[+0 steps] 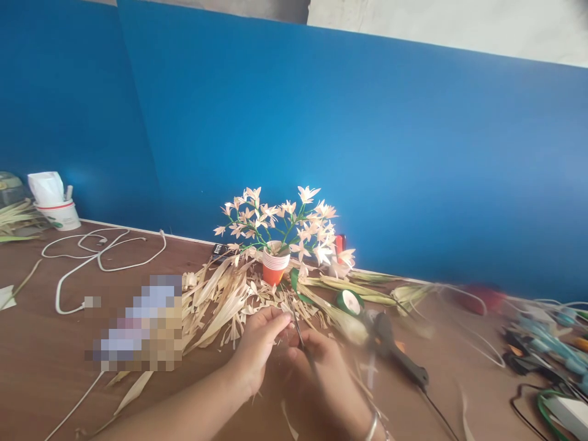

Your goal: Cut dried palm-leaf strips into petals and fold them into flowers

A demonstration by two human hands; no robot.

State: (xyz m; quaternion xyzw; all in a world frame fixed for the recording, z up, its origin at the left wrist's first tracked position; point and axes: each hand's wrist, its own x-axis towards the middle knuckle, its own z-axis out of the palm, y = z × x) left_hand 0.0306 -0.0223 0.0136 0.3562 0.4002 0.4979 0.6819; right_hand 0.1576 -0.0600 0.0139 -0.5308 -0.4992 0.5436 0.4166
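Note:
My left hand is closed, thumb and forefinger pinched together; what lies between them is too small to make out. Close beside it on the right, my blurred right hand grips a pair of dark scissors, whose slim blades point up next to the left fingertips. Just beyond both hands, dried corn husks and small cut pieces are heaped. Behind them stands an orange and white paper cup holding pale husk flowers on green stems.
A green tape roll and a black glue gun lie right of my hands. White cables coil at the left near a white tub. Cords and tools clutter the far right. A blue partition borders the brown table.

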